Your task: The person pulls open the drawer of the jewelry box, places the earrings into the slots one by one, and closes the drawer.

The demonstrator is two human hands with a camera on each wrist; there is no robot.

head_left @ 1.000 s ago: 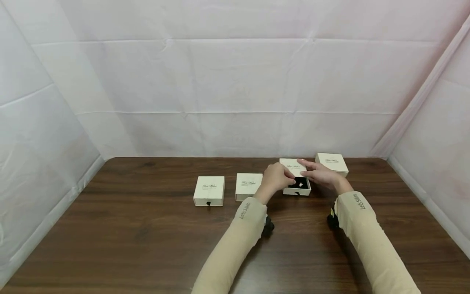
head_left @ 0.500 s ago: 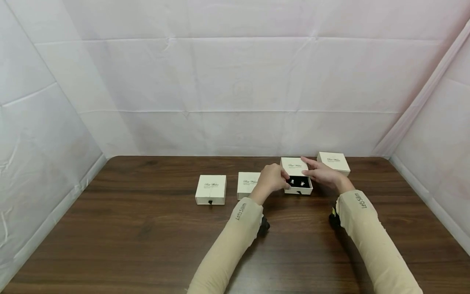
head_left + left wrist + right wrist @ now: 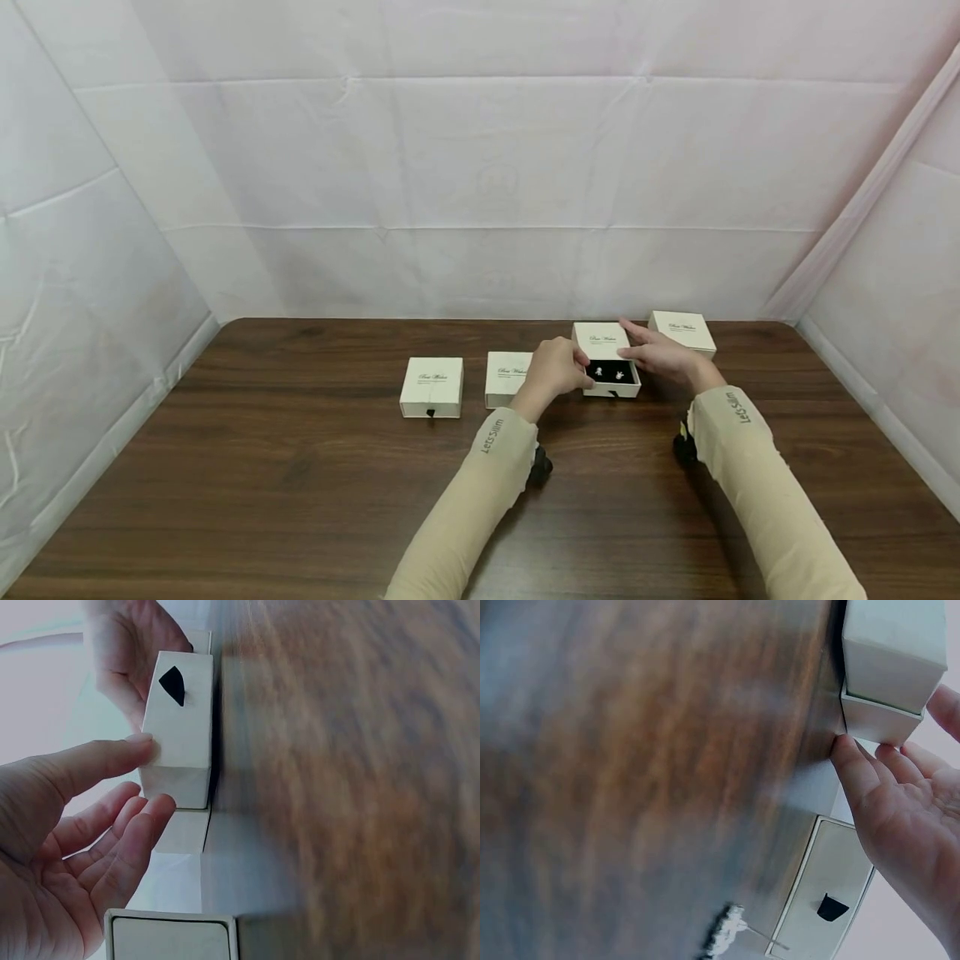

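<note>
Head view: the cream cardboard drawer box on the wooden worktop now stands pulled further open, baring both small earrings; left hand pinches its tray, right hand steadies the sleeve with straight fingers.

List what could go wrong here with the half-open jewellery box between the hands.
The drawer is slid out of its sleeve; pulled further it could come free and tip. The two small earrings sit exposed on the black insert and might shake loose. The left hand is near the neighbouring box and could nudge it.
</note>
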